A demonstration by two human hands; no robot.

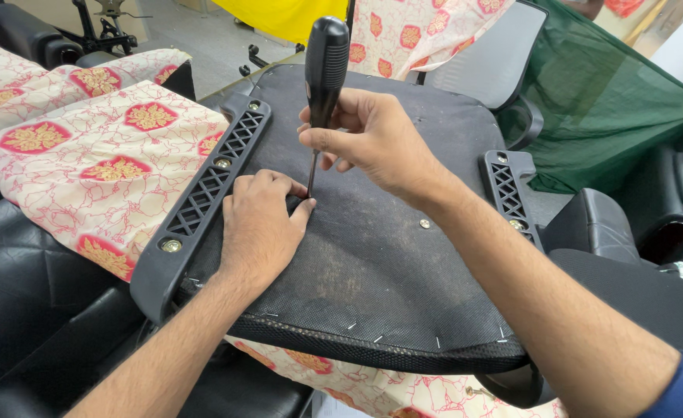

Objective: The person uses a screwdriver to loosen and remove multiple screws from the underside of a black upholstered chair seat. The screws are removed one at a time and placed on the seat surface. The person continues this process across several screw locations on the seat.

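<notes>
An upturned black chair seat (372, 263), its underside covered in dusty stapled fabric, lies in front of me. My right hand (365, 139) grips a black-handled screwdriver (324, 66) held upright, its thin shaft reaching down to the seat. My left hand (260, 224) rests fisted on the fabric, its fingers pinched around the screwdriver's tip, which they hide. A black latticed armrest bracket (210, 186) with brass bolts runs along the seat's left edge. A second bracket (509, 190) sits on the right edge.
A lone screw head (424, 224) shows in the seat fabric right of my hands. Cream cloth with red floral print (94, 155) covers furniture at left. Black leather cushions (24, 286) lie lower left. Green cloth (612, 101) hangs at upper right beside a grey chair back (489, 62).
</notes>
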